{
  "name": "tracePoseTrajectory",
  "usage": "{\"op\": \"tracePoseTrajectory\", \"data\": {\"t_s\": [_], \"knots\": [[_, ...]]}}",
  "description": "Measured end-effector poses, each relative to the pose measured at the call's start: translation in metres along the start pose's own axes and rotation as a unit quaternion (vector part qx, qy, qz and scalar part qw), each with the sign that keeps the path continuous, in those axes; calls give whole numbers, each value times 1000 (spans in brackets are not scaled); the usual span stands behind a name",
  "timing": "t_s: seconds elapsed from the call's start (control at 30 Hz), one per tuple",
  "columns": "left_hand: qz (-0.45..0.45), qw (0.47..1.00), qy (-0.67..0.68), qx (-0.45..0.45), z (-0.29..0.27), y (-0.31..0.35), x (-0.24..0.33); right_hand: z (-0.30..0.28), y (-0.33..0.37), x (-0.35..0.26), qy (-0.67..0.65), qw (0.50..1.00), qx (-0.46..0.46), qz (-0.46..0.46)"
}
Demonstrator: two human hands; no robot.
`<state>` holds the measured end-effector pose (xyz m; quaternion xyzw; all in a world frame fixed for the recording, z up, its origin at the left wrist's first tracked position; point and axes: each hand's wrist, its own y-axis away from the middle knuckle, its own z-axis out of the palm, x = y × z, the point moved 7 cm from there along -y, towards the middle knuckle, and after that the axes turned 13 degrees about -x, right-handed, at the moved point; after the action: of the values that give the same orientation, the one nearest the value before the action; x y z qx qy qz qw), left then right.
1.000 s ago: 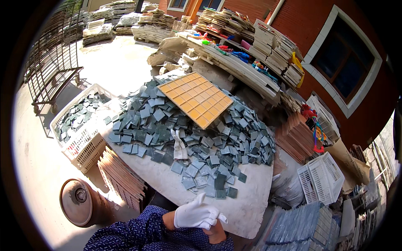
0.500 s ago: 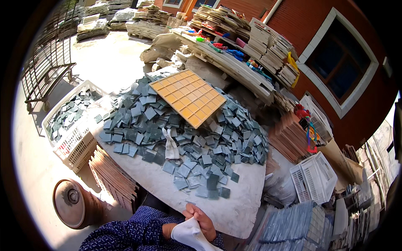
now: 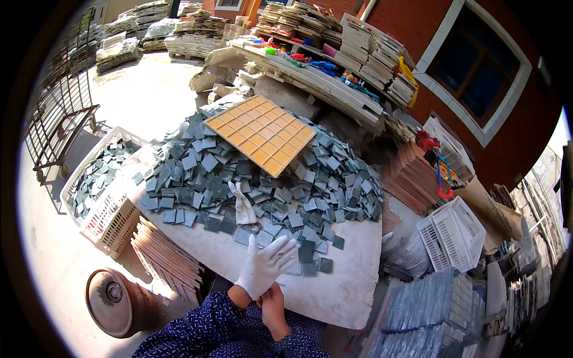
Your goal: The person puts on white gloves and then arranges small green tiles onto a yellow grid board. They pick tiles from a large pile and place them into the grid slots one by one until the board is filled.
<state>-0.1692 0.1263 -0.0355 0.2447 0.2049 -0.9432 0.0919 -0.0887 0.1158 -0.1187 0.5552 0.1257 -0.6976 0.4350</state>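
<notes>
My left hand (image 3: 267,267) wears a white glove and is raised over the near edge of the table, its fingers spread and holding nothing. My bare right hand (image 3: 274,311) is closed at the glove's cuff by the left wrist, pinching it. Beyond them lies a second white glove (image 3: 243,206), limp on a heap of small grey-green square tiles (image 3: 197,161). A yellow gridded tray (image 3: 262,134) rests tilted on top of the heap. Several loose tiles (image 3: 308,252) lie just past my gloved fingers.
The pale tabletop (image 3: 340,286) has a rounded near edge. At left are a white crate (image 3: 113,221) of tiles, stacked brown trays (image 3: 164,256) and a rusty drum (image 3: 116,301). White baskets (image 3: 452,234) and wrapped tile stacks (image 3: 418,310) stand at right.
The white glove, bunched around my left hand before, now covers it with the fingers spread. My left hand has risen over the table; my right hand has moved down to the cuff.
</notes>
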Motion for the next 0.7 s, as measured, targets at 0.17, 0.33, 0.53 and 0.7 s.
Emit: {"op": "tracePoseTrajectory", "data": {"t_s": [0.17,0.33,0.53,0.7], "knots": [[169,860,-469,113,5,12,62,52,40,-90,426,813,-91,-385],[192,713,-640,213,8,33,80,67,27,-75,402,865,-150,-260],[31,866,-496,62,32,67,84,121,39,-42,393,802,-403,-200],[148,798,-557,178,49,113,123,109,-89,-36,464,812,-315,-159]]}}
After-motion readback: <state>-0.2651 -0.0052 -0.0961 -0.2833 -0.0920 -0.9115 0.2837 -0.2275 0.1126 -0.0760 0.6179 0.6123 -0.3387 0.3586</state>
